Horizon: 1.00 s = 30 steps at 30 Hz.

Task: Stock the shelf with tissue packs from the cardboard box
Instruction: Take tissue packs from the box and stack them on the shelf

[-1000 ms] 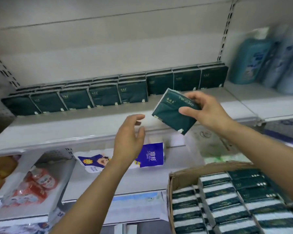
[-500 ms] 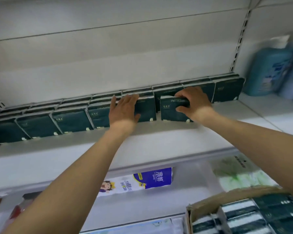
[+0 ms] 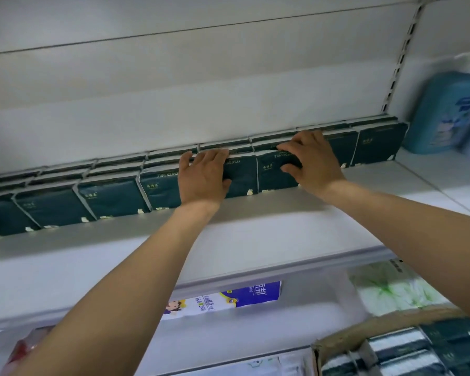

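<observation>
On shelf [image 3: 255, 226] | right hand [image 3: 314, 161] fingers [image 3: 300, 142] pinch tissue pack [image 3: 270, 176]; left hand [image 3: 204, 177] flat against row [image 3: 106, 198]

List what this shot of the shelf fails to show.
Head view:
- Cardboard box: cut off by bottom and right edges; packs left uncountable.
- Blue bottle: blurred, label unreadable.
- Tissue pack: top edge covered by right hand.
- Shelf packs: two partly covered by left hand.

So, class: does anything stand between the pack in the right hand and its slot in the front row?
Nothing visible does: the right hand grips the tissue pack already in that row, beside the neighbouring pack under the left hand.
</observation>
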Tool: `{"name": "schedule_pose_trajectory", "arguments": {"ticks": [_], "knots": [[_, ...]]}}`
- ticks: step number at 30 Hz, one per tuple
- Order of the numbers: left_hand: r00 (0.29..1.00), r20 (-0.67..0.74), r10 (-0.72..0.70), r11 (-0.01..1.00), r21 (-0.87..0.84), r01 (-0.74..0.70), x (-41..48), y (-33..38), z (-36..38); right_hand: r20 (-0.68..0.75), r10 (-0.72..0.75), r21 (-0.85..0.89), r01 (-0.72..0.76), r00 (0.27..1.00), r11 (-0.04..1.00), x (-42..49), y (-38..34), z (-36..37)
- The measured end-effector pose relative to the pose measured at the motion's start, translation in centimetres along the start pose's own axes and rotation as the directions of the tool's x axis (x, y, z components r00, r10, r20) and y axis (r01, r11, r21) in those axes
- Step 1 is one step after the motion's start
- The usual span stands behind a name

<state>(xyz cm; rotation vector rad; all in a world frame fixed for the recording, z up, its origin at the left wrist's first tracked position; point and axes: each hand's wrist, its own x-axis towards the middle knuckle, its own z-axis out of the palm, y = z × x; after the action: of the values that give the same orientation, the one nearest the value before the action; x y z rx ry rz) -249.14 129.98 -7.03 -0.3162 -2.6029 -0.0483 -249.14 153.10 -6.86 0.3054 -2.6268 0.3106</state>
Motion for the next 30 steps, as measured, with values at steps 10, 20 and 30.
{"name": "schedule_pose_trajectory", "arguments": {"ticks": [10,20,30], "knots": [[0.990,-0.141,0.015,0.839,-0.536,-0.089,-5.7,5.5,-4.5,-0.150,-0.039,0.110,0.056,0.988,0.992,-7.0,0.1,-3.4],[0.986,0.156,-0.061,0.572,-0.804,0.162,-23.9,16.6,-2.0,-0.110,-0.088,0.278,0.116,0.990,0.954,-24.8,4.0,-3.6],[0.746,0.656,-0.115,0.730,-0.453,0.511,-33.2,20.6,3.5,0.534,-0.043,0.034,0.029,0.844,0.999,-34.7,10.2,-0.4]]}}
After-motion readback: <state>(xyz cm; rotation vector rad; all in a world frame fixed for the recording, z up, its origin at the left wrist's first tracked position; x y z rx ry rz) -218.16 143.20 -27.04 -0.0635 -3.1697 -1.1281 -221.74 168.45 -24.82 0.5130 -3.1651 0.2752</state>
